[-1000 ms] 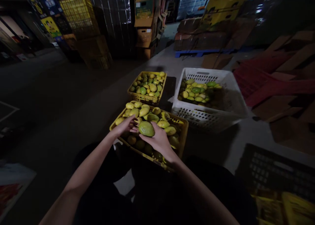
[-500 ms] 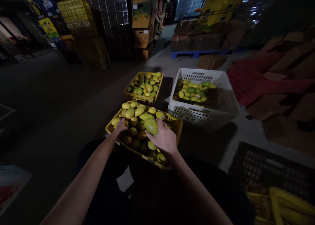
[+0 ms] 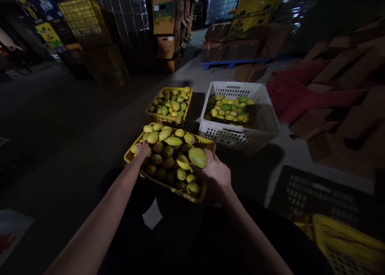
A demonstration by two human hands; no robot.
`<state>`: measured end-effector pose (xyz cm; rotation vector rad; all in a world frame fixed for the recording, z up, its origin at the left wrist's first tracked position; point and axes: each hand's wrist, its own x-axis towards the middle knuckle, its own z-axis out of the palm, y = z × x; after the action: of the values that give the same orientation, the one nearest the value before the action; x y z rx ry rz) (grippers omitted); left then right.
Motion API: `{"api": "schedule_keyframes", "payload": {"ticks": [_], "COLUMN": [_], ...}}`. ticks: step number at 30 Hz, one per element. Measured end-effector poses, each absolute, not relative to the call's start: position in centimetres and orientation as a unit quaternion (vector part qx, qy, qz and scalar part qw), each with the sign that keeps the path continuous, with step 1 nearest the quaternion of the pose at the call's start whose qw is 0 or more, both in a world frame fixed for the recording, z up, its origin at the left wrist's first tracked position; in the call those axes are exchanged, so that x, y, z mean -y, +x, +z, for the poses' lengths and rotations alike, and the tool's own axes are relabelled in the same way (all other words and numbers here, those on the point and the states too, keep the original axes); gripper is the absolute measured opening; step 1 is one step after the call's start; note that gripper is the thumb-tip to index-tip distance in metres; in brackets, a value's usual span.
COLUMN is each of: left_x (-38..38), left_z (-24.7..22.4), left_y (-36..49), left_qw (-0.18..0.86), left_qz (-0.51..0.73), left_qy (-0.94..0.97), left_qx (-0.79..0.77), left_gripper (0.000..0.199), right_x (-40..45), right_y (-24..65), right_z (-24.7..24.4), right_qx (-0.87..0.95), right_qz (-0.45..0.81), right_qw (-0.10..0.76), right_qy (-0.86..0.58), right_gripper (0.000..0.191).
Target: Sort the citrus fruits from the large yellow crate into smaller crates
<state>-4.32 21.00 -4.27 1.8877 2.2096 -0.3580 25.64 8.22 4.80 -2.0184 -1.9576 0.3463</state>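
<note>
In my right hand is a large yellow-green lemon, held above the right part of a yellow plastic crate. Below it, many yellow and green lemons fill the crate, with a gap near its right end. At the crate's left side, my left hand reaches in among the fruit. Its fingers are curled against a yellow lemon, and the fingertips are partly hidden.
Behind stands another yellow crate of lemons. A white crate, partly filled with lemons, is to the right. Red crates and cardboard lie farther right. A dark crate and a yellow one sit at lower right.
My right hand has carried the large lemon rightward over the crate, uncovering fruit beneath. My left hand stays at the crate's left side. The whole view has shifted slightly.
</note>
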Motion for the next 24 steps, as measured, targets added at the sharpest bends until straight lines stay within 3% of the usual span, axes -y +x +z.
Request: {"api": "schedule_keyframes", "payload": {"ticks": [6,12,16,21,24], "left_x": [-20.6,-18.6,-17.0,-16.7,-17.0], "left_z": [-3.3,-3.2,-2.5,0.5,3.8], "left_y": [-4.8,-3.9,-3.7,-4.5,-5.3], "left_qw": [0.086,0.076,0.093,0.135,0.240], "left_qz": [-0.149,-0.118,-0.085,-0.043,0.052], "left_qy": [0.652,0.643,0.639,0.626,0.638], "left_qx": [-0.738,-0.753,-0.759,-0.767,-0.730], "left_gripper": [0.075,0.051,0.054,0.079,0.082], "right_x": [-8.1,-8.3,-8.5,-8.9,-9.4], "right_y": [25.8,24.9,24.4,24.4,24.4], "right_z": [4.4,3.6,3.9,4.9,5.6], "right_qx": [0.684,0.704,0.715,0.634,0.564], "right_qz": [0.113,0.080,0.101,0.235,0.326], "right_qw": [0.151,0.209,0.249,0.348,0.433], "right_qy": [-0.705,-0.674,-0.645,-0.649,-0.623], "right_gripper": [0.060,0.054,0.052,0.056,0.061]}}
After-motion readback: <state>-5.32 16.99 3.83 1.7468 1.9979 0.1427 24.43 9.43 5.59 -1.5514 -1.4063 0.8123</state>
